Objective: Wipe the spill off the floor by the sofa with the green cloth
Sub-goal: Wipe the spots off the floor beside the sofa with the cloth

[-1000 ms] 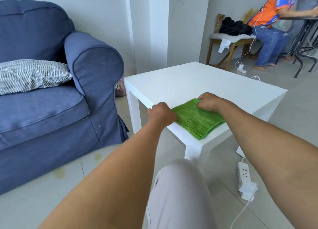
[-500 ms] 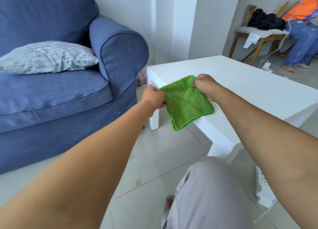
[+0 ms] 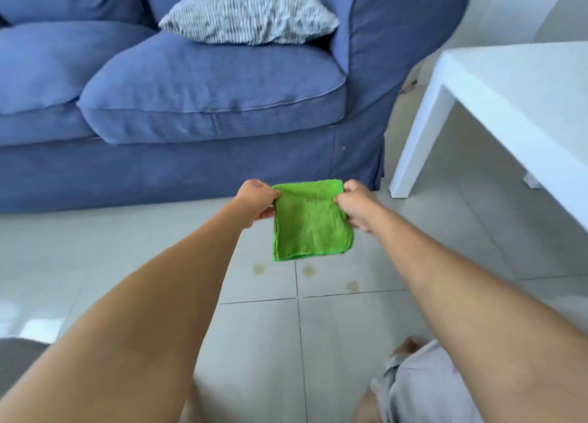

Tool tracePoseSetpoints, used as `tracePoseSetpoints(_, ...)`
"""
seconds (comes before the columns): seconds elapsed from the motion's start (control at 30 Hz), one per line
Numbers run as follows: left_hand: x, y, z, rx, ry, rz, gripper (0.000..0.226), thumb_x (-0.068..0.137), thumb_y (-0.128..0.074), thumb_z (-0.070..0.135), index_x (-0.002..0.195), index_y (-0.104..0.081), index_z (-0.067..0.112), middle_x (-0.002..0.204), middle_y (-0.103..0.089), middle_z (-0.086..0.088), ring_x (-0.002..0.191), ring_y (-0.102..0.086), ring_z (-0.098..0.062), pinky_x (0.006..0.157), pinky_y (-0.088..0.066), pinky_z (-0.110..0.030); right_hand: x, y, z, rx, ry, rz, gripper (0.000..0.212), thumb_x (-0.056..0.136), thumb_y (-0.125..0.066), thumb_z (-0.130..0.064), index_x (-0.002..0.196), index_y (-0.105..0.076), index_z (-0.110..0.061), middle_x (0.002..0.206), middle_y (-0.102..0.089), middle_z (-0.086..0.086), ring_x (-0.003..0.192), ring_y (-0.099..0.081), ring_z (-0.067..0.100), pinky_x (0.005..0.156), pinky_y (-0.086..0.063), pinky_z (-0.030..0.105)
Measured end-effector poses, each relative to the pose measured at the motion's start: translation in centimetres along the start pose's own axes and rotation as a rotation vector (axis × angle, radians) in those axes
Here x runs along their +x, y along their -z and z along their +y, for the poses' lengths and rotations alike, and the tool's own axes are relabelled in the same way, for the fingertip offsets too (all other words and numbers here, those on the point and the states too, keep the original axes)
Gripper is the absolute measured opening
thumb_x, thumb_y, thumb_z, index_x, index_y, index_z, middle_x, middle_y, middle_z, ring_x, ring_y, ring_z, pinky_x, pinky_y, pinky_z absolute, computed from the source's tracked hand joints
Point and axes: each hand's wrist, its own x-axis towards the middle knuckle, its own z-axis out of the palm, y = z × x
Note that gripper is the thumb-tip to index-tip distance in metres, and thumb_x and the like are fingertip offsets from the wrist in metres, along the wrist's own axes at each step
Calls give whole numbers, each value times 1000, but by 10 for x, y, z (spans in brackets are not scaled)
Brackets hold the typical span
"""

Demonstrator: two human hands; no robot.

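A folded green cloth (image 3: pixel 310 222) hangs in the air in front of the blue sofa (image 3: pixel 210 82). My left hand (image 3: pixel 259 201) pinches its upper left corner and my right hand (image 3: pixel 354 204) pinches its upper right corner. Just below the cloth, three small yellowish-brown spill spots (image 3: pixel 308 270) lie on the pale floor tiles, close to a grout joint. The cloth is above the floor and does not touch the spots.
A white low table (image 3: pixel 496 104) stands at the right, one leg near the sofa's corner. A striped grey cushion (image 3: pixel 251 12) rests on the sofa seat. My knees in light trousers (image 3: pixel 423 387) show at the bottom edge. Tiled floor (image 3: pixel 95 257) spreads left of the spots.
Both hands lifted the cloth off the white table and carried it left and down to the floor area in front of the sofa. The view turned toward the sofa and the spill.
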Motion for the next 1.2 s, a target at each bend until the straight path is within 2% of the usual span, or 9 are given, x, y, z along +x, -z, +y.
tracePoseSetpoints(0.13,34,14,-81,83,175,-30,25,86,-62,7,67,-48,12,72,-53,-7,54,-54,-15,47,-52,-19,9,-55,60,-148,-181,-139,33,83,-39,-1,108,-48,-20,86,-51,5,70,-50,19,60,-41,25)
tracePoseSetpoints(0.23,52,9,-134,141,267,-41,21,84,-63,5,67,-53,11,71,-59,-7,52,-58,-18,56,-57,-24,21,-83,102,-222,-305,-157,31,84,-39,2,101,-39,-23,73,-39,-2,57,-39,11,45,-30,21)
tracePoseSetpoints(0.33,70,-2,-178,266,261,2,18,82,-62,7,66,-56,13,66,-60,-7,60,-64,-26,75,-60,-33,34,-111,140,-171,-402,-132,23,80,-41,-1,93,-46,-20,81,-48,5,70,-48,18,60,-41,25)
tracePoseSetpoints(0.43,83,-9,-206,398,216,9,2,80,-62,15,79,-62,14,73,-65,-5,70,-63,-23,68,-50,-23,41,-129,161,-177,-398,-96,16,80,-45,-3,89,-49,-16,86,-54,7,78,-52,23,58,-38,25)
tracePoseSetpoints(0.53,107,-5,-224,417,184,73,20,82,-64,24,94,-66,9,79,-64,-2,82,-61,-21,72,-44,-22,42,-141,178,-410,-240,138,29,83,-58,-13,111,-52,-6,113,-55,19,103,-56,35,79,-47,34)
tracePoseSetpoints(0.6,121,8,-233,425,107,225,29,86,-61,30,104,-62,7,90,-69,-8,91,-62,-25,80,-46,-28,38,-152,195,-690,90,289,43,81,-62,-27,116,-51,-5,121,-53,24,112,-51,42,92,-47,44)
tracePoseSetpoints(0.77,131,50,-288,813,31,368,53,95,-39,38,142,-38,13,146,-41,-9,135,-35,-30,107,-33,-42,40,-182,238,-930,815,-126,59,88,-50,-48,140,-36,-26,152,-25,17,140,-27,30,115,-22,42)
tracePoseSetpoints(0.9,127,53,-328,993,-4,247,65,93,-17,49,153,-14,24,162,-11,-1,150,-8,-22,121,-6,-39,57,-175,256,-1139,850,-314,65,90,-33,-62,148,-23,-35,159,-22,9,145,-20,27,116,-16,50)
tracePoseSetpoints(1.2,131,50,-341,995,-51,357,61,92,-23,44,150,-25,25,159,-23,-3,148,-18,-23,119,-9,-40,90,-238,218,-1100,924,-370,62,86,-36,-66,143,-36,-43,157,-32,3,145,-30,26,115,-11,56)
